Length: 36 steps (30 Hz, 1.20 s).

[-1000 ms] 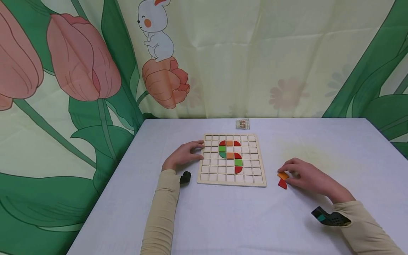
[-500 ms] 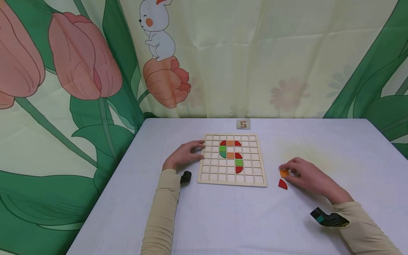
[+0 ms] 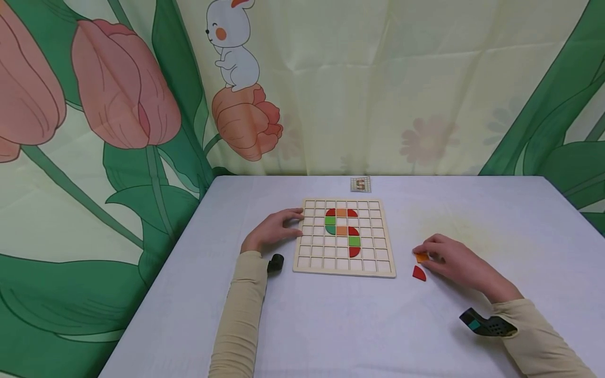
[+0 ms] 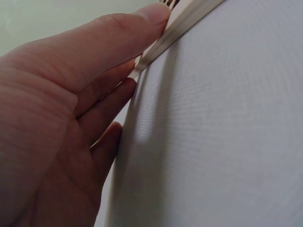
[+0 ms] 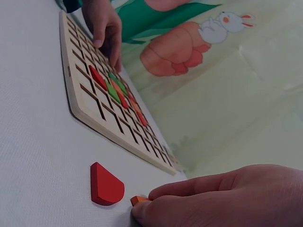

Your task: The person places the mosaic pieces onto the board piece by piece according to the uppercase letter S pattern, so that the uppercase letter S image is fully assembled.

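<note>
My left hand (image 3: 273, 228) rests at the left edge of a wooden grid board (image 3: 312, 264), fingers fairly straight; in the left wrist view its thumb (image 4: 154, 14) lies along the board's side. Red, orange and green tiles sit in the grid's cells in an S-like shape. Right of the board, my right hand (image 3: 456, 262) pinches an orange tile (image 3: 421, 258) between thumb and fingers, close over the table. Most of that tile is hidden by the fingers in the right wrist view. Just nearer to me lies a loose red quarter-circle tile (image 5: 106, 184).
A small card (image 3: 361, 184) with a grid and an S-like pattern lies behind the board near the table's far edge. White cloth covers the table (image 3: 359, 325). A curtain (image 3: 359, 105) with printed flowers and a rabbit hangs behind.
The orange tile in my right hand has shifted slightly away from the red quarter-circle, which it overlapped in view a second ago. The left hand and the board's tiles stay as they were.
</note>
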Each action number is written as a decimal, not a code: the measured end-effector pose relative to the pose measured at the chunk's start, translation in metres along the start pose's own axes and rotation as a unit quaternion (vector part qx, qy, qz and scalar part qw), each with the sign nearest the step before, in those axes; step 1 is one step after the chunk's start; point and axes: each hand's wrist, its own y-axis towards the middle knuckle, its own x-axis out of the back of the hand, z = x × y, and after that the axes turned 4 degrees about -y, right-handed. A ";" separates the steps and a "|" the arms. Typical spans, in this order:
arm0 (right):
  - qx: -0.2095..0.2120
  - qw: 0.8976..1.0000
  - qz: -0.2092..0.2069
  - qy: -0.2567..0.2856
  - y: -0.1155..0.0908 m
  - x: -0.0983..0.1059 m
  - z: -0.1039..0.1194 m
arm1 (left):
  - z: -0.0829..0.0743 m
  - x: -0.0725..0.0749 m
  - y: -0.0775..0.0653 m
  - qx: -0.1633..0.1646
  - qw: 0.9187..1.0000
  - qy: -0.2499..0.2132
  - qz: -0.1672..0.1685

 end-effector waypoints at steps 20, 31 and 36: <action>0.023 0.999 -0.031 0.009 0.001 0.000 0.004 | -0.005 0.001 -0.002 0.008 1.000 0.006 0.001; 0.021 0.999 -0.016 0.027 0.019 -0.005 0.028 | -0.002 0.001 0.000 -0.007 1.000 0.012 0.002; 0.024 0.999 0.003 0.033 0.032 -0.007 0.044 | 0.000 0.000 0.001 -0.005 1.000 0.011 0.000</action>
